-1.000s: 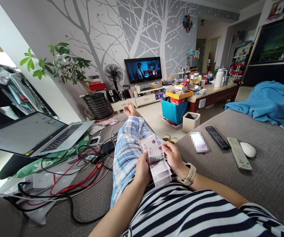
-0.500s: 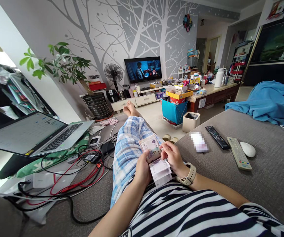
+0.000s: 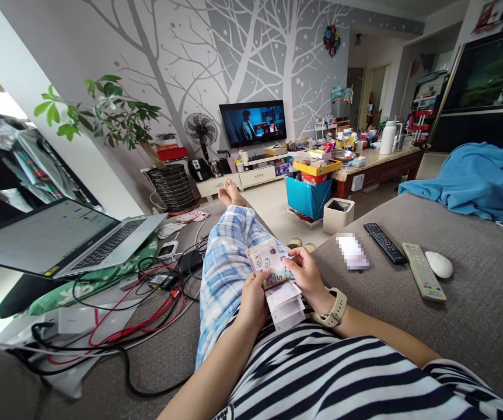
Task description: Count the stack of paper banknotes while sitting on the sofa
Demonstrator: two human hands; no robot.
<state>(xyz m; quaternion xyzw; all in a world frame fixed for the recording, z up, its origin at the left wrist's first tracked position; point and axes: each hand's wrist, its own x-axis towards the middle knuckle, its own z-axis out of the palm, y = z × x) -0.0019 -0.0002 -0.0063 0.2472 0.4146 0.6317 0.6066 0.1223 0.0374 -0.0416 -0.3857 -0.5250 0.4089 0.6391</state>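
Note:
A stack of banknotes [image 3: 264, 256], the top one marked with a 5, lies over my lap. My left hand [image 3: 255, 297] grips the stack at its near left side, thumb on top. With thumb and fingers pinched, my right hand [image 3: 304, 274] holds the right edge of the top banknote. Several pale purple banknotes [image 3: 285, 304] hang fanned out below the stack, against my striped shirt. A beige watch [image 3: 335, 309] is on my right wrist. How many notes are in the stack I cannot tell.
Right of me on the grey sofa lie a blurred-out item [image 3: 353, 252], a black remote [image 3: 385, 244], a beige remote [image 3: 423, 273] and a white mouse [image 3: 439, 265]. On the left are an open laptop [image 3: 102, 245] and tangled cables [image 3: 164, 286]. A bin [image 3: 338, 217] stands beyond.
My right hand has taken hold of the top banknote's right edge, and that note has shifted and lifted slightly. My left thumb has moved a little further over the stack.

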